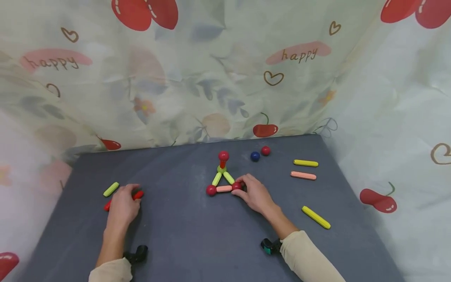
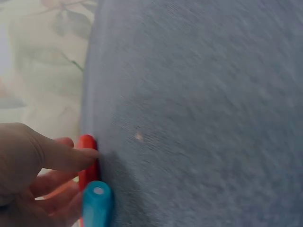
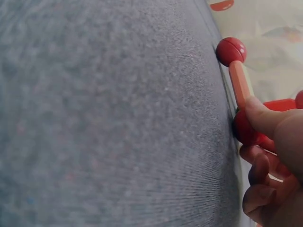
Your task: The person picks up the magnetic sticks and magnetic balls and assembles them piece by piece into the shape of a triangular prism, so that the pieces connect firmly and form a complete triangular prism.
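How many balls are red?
4 red balls: one atop the upright red stick, one at the triangle's left corner, one in the right hand, one beside the blue ball.

A hand could pass left of the ball-and-stick triangle (image 1: 224,188), but the right fingers (image 1: 243,194) bar its near right corner.

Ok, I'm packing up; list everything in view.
Frame rods: 4, two green, pink, red, centre
Red balls: 4, red, three in frame, one behind
Green ball: 1, green, frame
Blue ball: 1, blue, behind frame
Loose rods: 3, two yellow, pink, right
Green rod: 1, green, left
Red rod: count unclear, red, left
Unclear piece: 1, blue, left
Table: 1, grey, below
Cloth: count unclear, pale, surrounding
Wrist devices: 2, black, wrists
Sleeves: 2, cream, bottom
Left hand: 1, gripping red rod
Right hand: 1, pinching red ball
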